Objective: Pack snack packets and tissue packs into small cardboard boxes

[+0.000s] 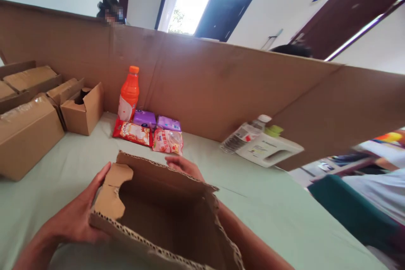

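An open-topped cardboard box (177, 215) is tilted in front of me, its dark inside facing up, with nothing visible in it. My left hand (84, 215) grips its left end, thumb along the outer wall beside a notched flap (109, 194). Around the far side reaches my right hand (186, 166), its forearm passing behind the right end; some of its fingers are hidden by the box wall. Beyond the box lie a red snack packet (133, 133), a pink packet (167, 141) and two purple packs (144, 119). An orange drink bottle (129, 95) stands upright behind them.
Several cardboard boxes (31, 135) stand at the left. A clear plastic bottle (240, 137) leans by a white jug (270, 148) at the back right. A tall cardboard partition (202, 80) runs along the far edge of the green-covered table (284, 219). Other people are partly visible beyond.
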Tool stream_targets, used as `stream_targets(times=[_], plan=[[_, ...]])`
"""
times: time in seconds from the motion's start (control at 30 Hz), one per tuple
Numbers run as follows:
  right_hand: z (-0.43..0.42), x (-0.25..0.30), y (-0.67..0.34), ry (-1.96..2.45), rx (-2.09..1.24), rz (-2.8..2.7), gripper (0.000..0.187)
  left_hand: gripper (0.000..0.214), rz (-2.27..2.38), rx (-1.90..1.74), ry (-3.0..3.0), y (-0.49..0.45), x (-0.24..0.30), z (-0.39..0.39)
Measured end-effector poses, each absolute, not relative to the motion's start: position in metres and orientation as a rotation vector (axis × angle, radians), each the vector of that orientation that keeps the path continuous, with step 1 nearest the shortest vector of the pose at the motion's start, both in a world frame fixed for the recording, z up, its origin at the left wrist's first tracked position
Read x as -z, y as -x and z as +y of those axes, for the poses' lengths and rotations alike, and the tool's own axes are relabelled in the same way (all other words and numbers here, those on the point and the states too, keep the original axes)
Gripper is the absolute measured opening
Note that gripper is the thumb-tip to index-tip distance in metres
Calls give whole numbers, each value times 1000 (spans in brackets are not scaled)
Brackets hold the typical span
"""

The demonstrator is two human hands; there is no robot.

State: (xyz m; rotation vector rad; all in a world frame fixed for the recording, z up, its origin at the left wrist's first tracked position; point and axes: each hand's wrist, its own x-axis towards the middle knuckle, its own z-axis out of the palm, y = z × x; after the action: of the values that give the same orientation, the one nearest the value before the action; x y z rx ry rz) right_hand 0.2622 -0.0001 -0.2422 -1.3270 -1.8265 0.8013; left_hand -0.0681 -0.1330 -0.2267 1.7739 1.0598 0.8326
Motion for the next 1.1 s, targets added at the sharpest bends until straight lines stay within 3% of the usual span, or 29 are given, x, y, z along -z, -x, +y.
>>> stream_targets(times=[0.23,0.37,0.5,0.7,0.8,0.9,0.97,1.1], plan=[[126,225,-168,1441,-436,-2251,49,119,966,-728,-1780,71,235,-132],[127,229,-145,1457,-336,-2437,42,103,982,-703,-1784,76,229,-135],[103,223,-153,1395,-387,-2566,26,107,1052,-655,-1768,78,229,-138],[96,219,-151,1498,-557,-2429,46,109,979,-687,-1773,75,233,-135],[93,224,-142,1477,-771,-2339,28,130,948,-720,-1758,68,227,-131],[79,222,-150,1395,-896,-2210,17,137,939,-738,-1737,63,222,-129],[68,210,-170,1381,-882,-2084,14,135,929,-756,-1724,62,220,-129],[35,150,-231,1286,-628,-1716,27,134,941,-766,-1737,60,222,-130]])
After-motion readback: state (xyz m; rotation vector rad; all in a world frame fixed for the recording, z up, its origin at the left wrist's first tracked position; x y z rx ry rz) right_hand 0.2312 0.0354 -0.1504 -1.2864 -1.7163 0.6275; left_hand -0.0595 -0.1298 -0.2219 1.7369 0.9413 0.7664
